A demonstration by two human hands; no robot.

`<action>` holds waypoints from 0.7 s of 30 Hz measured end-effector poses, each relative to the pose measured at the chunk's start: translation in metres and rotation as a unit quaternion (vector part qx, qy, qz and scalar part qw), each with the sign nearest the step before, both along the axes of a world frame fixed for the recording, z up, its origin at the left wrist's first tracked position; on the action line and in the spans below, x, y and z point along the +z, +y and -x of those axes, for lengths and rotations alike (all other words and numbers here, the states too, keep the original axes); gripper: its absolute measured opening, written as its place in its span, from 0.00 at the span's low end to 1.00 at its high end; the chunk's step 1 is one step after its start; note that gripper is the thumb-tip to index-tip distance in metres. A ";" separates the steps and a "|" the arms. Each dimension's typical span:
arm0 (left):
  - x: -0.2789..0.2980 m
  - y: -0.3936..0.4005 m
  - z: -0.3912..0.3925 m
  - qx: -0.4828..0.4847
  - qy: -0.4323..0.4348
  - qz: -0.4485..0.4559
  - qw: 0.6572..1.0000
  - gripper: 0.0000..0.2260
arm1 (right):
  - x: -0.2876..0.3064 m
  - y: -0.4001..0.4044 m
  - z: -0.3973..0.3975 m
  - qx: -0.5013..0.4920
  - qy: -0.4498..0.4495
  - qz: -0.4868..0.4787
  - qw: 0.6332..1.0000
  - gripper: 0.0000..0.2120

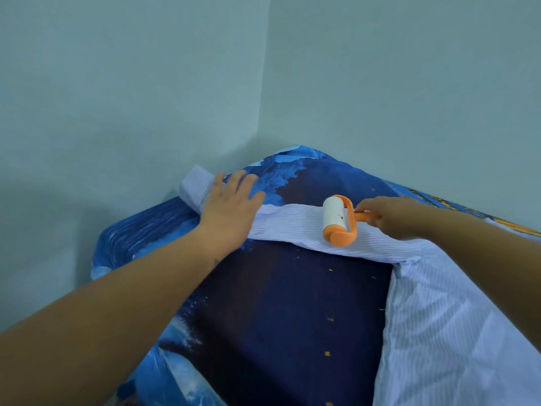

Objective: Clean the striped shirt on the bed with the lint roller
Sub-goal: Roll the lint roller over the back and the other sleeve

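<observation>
Presently, the striped shirt (pixel 433 317) lay spread on the bed (pixel 292 317), its body at the near right and one sleeve (pixel 292 222) stretched flat leftward across the far part of the mattress. The cloth was thin, pale lavender-white with fine stripes, lightly creased along the sleeve's near edge, and the cuff end was folded up against the wall at the far left.

The lint roller (pixel 338 219) sat on the sleeve about midway along it, its white sheet drum in contact with the cloth. Its frame and handle were smooth orange plastic, the frame looping round both drum ends.

The right hand (pixel 389 215) was curled round the handle, fingers pinched close on it. The left hand (pixel 231 197) lay flat with fingers spread, pressing the sleeve down near the cuff, well apart from the roller.

Judgement: the sleeve pass was in hand. The shirt body at the near right had no roller on it; whether it had been treated could not be told. The next move would call for rolling along the sleeve toward the held end, with steady tension from the flat hand so the thin fabric did not bunch or lift with the adhesive.

The bed cover was smooth, printed dark navy with blue patterning, carrying scattered small yellow specks. Plain pale green walls (pixel 117 83) met in a corner beyond.
</observation>
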State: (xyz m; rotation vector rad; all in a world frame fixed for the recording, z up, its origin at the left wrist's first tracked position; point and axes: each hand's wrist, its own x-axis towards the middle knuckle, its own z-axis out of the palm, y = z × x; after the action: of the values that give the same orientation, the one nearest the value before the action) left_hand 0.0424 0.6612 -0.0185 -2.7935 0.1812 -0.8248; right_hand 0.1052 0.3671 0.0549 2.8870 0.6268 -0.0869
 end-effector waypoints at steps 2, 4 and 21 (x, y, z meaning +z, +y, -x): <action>-0.002 -0.012 0.001 -0.099 -0.047 0.002 0.994 0.18 | 0.004 -0.001 -0.001 -0.003 0.001 0.002 1.000 0.11; 0.000 -0.018 0.001 -0.113 -0.041 0.045 0.992 0.17 | 0.008 -0.002 0.000 -0.004 0.004 -0.009 1.000 0.11; -0.002 0.058 0.015 0.099 -0.038 0.557 0.824 0.17 | -0.015 0.012 -0.003 0.030 0.000 -0.052 0.998 0.14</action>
State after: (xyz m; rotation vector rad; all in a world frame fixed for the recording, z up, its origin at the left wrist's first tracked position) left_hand 0.0279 0.7188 -0.0207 -3.6671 -0.8919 -1.2693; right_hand 0.1087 0.3794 0.0398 2.9651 0.7402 -0.0479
